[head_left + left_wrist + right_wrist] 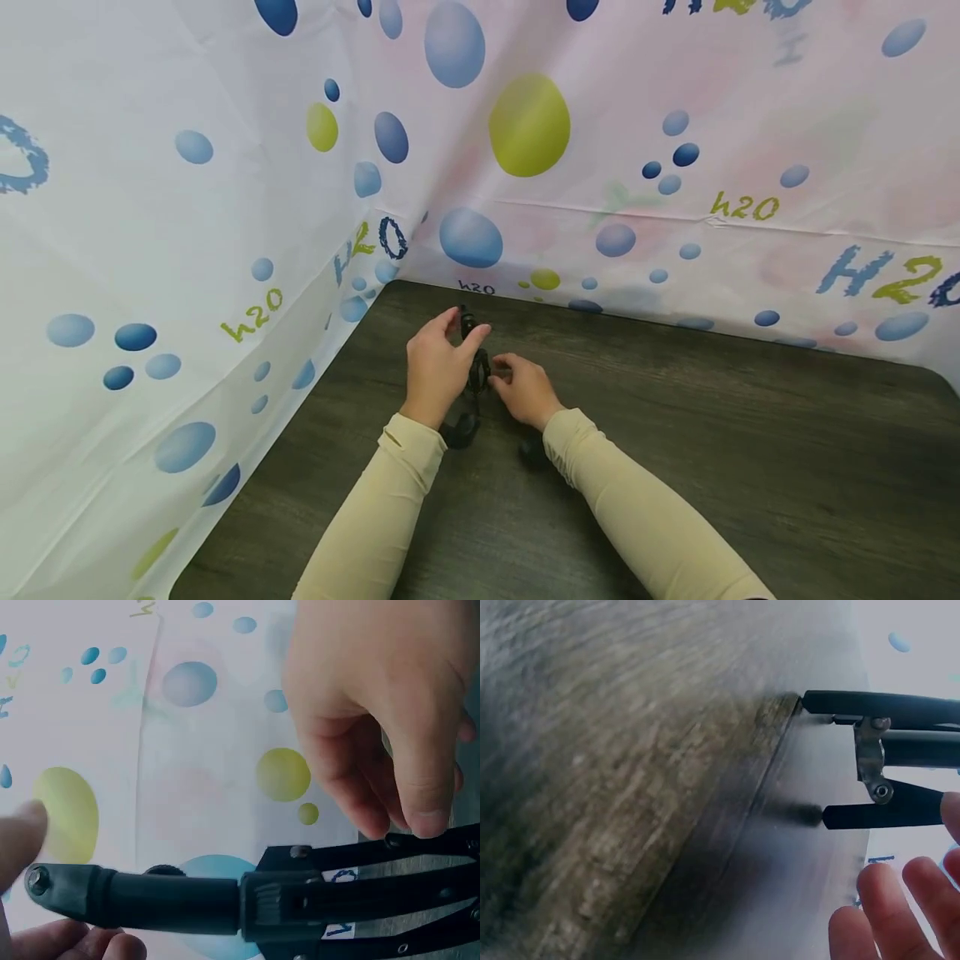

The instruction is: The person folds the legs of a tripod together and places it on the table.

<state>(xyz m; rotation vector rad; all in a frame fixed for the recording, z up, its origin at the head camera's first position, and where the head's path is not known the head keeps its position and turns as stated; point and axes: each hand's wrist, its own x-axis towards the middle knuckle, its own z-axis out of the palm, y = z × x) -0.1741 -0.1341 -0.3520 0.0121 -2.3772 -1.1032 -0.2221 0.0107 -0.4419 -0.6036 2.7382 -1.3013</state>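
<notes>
A small black tripod (480,371) with spread legs stands between the two hands. My left hand (437,362) is about its upper end, thumb and fingers on opposite sides; in the left wrist view the thumb (21,840) looks apart from the tripod's tube (176,902). Lower down, my right hand (528,392) pinches at one leg (352,856) with thumb and index finger. In the right wrist view, two dark leg ends (844,817) and a metal hinge (871,759) show, while the right hand's other fingers (885,907) stay off the legs.
The dark wood-grain table (712,450) extends to the right and towards me. White curtains printed with blue and green spots (529,125) hang along its left and far edges. A dark device (461,429) sits by my left wrist.
</notes>
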